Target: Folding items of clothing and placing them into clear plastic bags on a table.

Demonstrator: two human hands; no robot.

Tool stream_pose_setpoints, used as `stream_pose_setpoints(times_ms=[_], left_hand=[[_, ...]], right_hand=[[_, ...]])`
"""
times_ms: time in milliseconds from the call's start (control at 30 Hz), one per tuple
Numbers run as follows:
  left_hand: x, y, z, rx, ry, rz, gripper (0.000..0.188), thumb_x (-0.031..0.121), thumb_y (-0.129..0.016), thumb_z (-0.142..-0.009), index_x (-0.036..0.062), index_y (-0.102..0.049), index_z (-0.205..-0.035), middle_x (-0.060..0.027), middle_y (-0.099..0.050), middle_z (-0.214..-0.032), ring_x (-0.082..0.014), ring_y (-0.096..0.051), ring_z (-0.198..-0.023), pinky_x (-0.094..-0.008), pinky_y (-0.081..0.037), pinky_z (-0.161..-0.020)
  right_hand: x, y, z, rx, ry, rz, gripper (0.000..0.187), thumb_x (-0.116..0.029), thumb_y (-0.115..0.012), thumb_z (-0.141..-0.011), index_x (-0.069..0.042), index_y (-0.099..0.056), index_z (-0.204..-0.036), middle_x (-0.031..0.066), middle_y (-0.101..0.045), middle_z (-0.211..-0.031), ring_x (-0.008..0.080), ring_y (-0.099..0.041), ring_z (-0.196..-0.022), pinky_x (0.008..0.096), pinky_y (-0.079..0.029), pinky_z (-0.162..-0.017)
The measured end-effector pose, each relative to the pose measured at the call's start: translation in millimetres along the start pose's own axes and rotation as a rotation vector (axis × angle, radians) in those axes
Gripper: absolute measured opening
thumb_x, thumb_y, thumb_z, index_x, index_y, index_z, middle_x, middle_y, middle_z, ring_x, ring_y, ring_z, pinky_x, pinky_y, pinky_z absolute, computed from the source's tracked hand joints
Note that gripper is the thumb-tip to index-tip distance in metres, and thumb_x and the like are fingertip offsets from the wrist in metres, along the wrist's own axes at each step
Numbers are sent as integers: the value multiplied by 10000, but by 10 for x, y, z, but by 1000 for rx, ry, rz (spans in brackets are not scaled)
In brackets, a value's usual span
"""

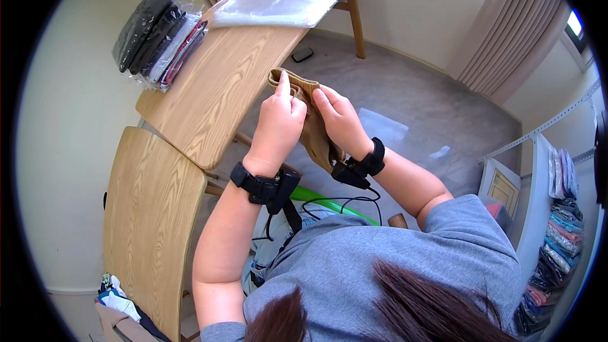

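A brown garment [315, 128], seemingly trousers, hangs in front of me, held by its ribbed waistband. At the waistband's left end, my left hand [278, 120] grips the cloth, its index finger stretched along the edge. My right hand [342, 116] pinches the opposite end, thumb on the near side and the other fingers behind the fabric. Below my hands the cloth drops in folds, and its lower part is partly hidden by my right wrist. Both wrists carry black strapped devices with a cable [345, 202].
Ahead left stands a wooden table [209, 82] with a stack of bagged clothes [158, 41] and clear plastic bags [278, 1]. A second wooden table [149, 209] adjoins it, clothes [120, 301] at its near end. A plastic sheet [383, 126] lies on the floor; shelved folded clothes [557, 240] stand right.
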State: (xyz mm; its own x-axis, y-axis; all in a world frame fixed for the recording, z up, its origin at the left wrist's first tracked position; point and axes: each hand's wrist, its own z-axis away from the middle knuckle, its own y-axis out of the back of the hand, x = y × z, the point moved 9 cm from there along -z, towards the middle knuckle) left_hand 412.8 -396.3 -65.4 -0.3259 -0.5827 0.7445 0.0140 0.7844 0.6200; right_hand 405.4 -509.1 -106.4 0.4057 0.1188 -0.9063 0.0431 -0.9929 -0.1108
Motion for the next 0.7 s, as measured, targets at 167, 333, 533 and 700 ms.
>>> stream_pose_setpoints(times_ms=[167, 333, 533, 700], left_hand=[[45, 38, 20, -4, 15, 65, 525, 58, -453, -833, -148, -343, -1302, -196, -612, -690, -255, -619, -587, -351, -501, -574], [7, 86, 10, -40, 74, 123, 565, 25, -436, -855, -105, -260, -1377, -79, -608, -704, -114, -607, -575, -246, -516, -549], [32, -30, 80, -129, 63, 38, 518, 48, -446, -811, -155, -372, -1282, -220, -632, -733, -243, -656, -601, -332, -537, -581], [45, -46, 95, -117, 82, 73, 522, 39, -438, -825, -120, -359, -1316, -156, -613, -730, -187, -637, -606, -287, -516, -567]], right_hand=[[-59, 3, 21, -14, 61, 133, 263, -192, -462, -961, -3, -564, -1113, 183, -640, -918, 279, -615, -808, 335, -479, -736], [-93, -68, 74, -104, 139, 309, 229, -154, -466, -942, -7, -579, -1077, 213, -628, -924, 370, -603, -833, 375, -486, -727], [9, 64, 81, -7, 72, 340, 209, -156, -467, -941, -4, -585, -1023, 208, -619, -869, 372, -600, -805, 390, -481, -696], [-115, -36, 120, -72, 121, 356, 208, -154, -488, -928, -9, -581, -1046, 201, -621, -896, 365, -600, -826, 389, -483, -714]])
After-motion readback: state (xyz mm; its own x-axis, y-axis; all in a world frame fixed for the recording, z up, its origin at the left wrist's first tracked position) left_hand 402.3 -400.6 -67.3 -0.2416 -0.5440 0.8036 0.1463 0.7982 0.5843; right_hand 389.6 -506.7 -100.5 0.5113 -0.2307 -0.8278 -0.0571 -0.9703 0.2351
